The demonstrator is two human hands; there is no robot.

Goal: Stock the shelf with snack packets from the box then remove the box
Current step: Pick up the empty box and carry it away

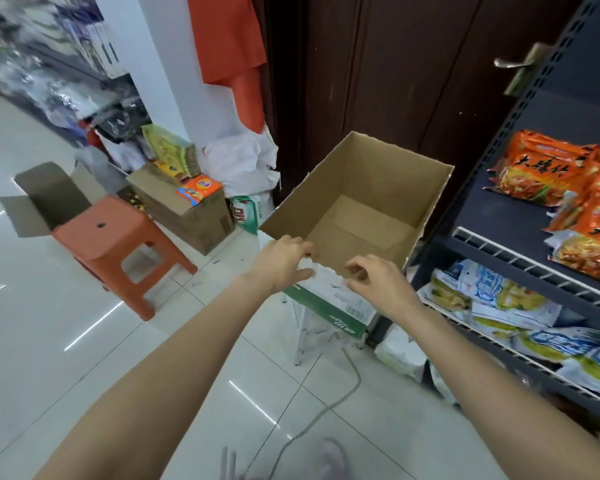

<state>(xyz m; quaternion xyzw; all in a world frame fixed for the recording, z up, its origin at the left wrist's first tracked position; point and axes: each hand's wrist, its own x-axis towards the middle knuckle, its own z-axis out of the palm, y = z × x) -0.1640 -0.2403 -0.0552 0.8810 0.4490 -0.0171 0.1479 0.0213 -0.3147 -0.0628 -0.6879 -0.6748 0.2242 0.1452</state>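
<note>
An empty brown cardboard box [368, 188] stands open on a small white stand, beside the dark shelf unit [520, 223]. My left hand [284, 259] grips the torn near rim of the box at its left corner. My right hand [378, 280] hovers at the same rim further right, its fingers loosely curled and holding nothing. Orange snack packets [548, 174] lie on the upper shelf. Blue, white and yellow packets [492, 296] fill the shelf below, behind a white wire rail.
An orange plastic stool [118, 244] stands to the left on the tiled floor, with an open carton [45, 199] behind it. More cartons and a white sack [239, 164] sit by the pillar. A dark door [395, 81] is behind the box. A grey cable [329, 407] runs across the floor.
</note>
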